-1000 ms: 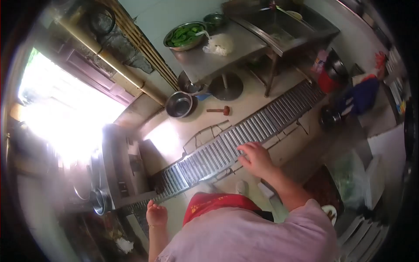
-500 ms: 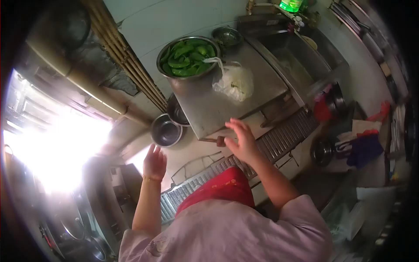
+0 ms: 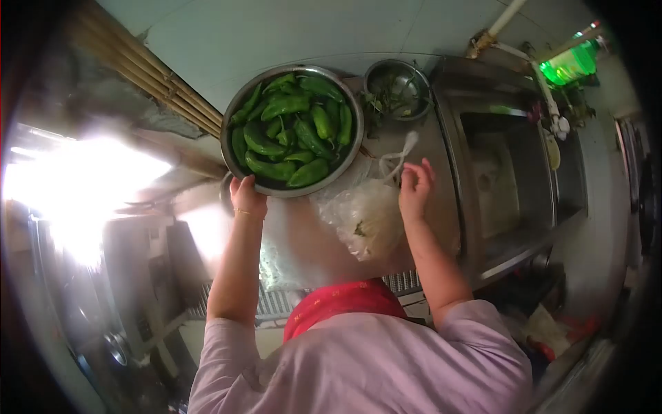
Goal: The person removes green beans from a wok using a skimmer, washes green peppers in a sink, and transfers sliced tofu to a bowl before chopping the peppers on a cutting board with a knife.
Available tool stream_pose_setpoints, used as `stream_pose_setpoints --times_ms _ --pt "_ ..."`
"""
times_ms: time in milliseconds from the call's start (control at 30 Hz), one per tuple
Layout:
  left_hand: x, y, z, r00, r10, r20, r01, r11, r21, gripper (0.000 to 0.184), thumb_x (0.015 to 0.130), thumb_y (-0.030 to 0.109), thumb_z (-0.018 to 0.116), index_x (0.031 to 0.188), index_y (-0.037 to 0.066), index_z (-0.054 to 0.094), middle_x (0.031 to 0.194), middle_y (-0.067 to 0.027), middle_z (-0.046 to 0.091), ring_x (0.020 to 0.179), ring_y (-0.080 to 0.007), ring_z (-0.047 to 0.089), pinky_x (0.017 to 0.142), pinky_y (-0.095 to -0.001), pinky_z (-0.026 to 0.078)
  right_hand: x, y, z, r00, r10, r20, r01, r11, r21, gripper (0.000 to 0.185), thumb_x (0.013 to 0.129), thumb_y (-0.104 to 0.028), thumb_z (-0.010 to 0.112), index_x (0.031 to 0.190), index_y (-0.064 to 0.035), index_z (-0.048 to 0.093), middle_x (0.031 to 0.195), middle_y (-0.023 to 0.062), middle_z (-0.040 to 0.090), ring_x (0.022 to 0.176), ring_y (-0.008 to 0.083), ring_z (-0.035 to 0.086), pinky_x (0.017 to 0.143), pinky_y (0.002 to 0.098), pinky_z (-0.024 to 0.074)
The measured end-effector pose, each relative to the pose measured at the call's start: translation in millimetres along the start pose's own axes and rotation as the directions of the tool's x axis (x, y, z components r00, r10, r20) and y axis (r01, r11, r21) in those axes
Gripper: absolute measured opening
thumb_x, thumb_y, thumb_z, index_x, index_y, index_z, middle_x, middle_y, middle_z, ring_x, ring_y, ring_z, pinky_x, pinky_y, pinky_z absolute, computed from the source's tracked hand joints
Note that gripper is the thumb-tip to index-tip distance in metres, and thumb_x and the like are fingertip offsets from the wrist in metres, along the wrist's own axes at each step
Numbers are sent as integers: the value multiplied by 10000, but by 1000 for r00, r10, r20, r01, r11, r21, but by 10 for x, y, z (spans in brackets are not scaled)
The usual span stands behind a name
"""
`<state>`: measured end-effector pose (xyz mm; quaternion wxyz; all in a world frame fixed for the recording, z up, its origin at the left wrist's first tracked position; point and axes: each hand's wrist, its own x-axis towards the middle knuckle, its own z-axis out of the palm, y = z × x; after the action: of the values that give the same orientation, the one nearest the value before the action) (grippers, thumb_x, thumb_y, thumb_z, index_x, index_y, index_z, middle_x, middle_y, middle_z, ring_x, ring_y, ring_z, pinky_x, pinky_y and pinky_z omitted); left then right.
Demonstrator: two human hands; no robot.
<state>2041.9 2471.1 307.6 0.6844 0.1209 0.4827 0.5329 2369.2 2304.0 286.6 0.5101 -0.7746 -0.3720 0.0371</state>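
**Left hand on the rim of the pepper bowl; right hand beside a plastic bag**

Nearest, bottom centre: lilac shirt, red apron (image 3: 345, 303). Strip of floor drain grating (image 3: 276, 303) just past it, partly hidden.

Stainless-steel table (image 3: 300, 241) takes up the middle of the frame. Handling looks barely begun, by my judgement: the bowl has a hand on it but seems to rest on the table (base hidden, so not certain). Peppers look whole, none cut that I can make out. Bag is bunched, its twisted handle sticking up.

Left hand (image 3: 249, 199), left of centre: fingers closed over the lower-left rim of the large metal bowl (image 3: 358, 131), a one-handed hold on the edge. Right hand (image 3: 416, 192), right of centre: fingers half curled, just beside the handle of the translucent plastic bag (image 3: 372, 214). Cannot tell whether it touches or pinches the handle. Bag's contents are pale, blurred by the film, with a small green bit showing.

Large bowl sits upper centre-left, heaped with long green peppers (image 3: 312, 138). Beyond the bag, upper centre: small metal bowl (image 3: 422, 86) with leafy green sprigs.

Farther off, right side: steel sink (image 3: 503, 183), basin in shadow. Upper right, a bright green plastic bottle (image 3: 571, 64) by the pipes. Upper left, bamboo poles (image 3: 155, 77) lean along the wall.
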Motion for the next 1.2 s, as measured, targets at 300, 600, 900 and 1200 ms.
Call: stream_pose_setpoints --times_ms 300,600,900,1200 --pt "-605 -221 -116 978 178 -106 -169 981 90 594 730 -118 461 1300 36 399 1236 -86 507 1090 -252 521 912 -369 461 1344 -574 1189 840 -55 540 -49 983 177 393 858 -256 540 1161 -8 573 1072 206 614 971 332 601 809 419 484" --pt "-992 -115 -513 833 554 7 -525 785 330 606 673 -80 480 1272 -35 399 1203 -138 506 1079 -228 509 935 -303 422 1176 -735 1402 825 -198 529 136 979 154 268 896 -259 530 928 -3 599 737 114 586 705 189 549 669 338 444" --pt "-2690 131 -70 843 519 142 -538 821 191 537 753 -91 449 1279 1 395 1192 -149 530 1065 -255 541 929 -374 452 763 -948 -437 817 -216 535 12 933 360 330 849 -291 632 886 35 593 738 100 609 684 191 578 634 345 458" --pt "-3617 -951 157 921 309 238 -357 914 192 458 806 -37 443 1260 20 450 1153 -137 548 1023 -247 568 890 -348 486 535 -325 -2403 858 -57 510 122 988 -96 379 758 -294 718 932 21 601 812 186 644 760 296 639 706 394 486"
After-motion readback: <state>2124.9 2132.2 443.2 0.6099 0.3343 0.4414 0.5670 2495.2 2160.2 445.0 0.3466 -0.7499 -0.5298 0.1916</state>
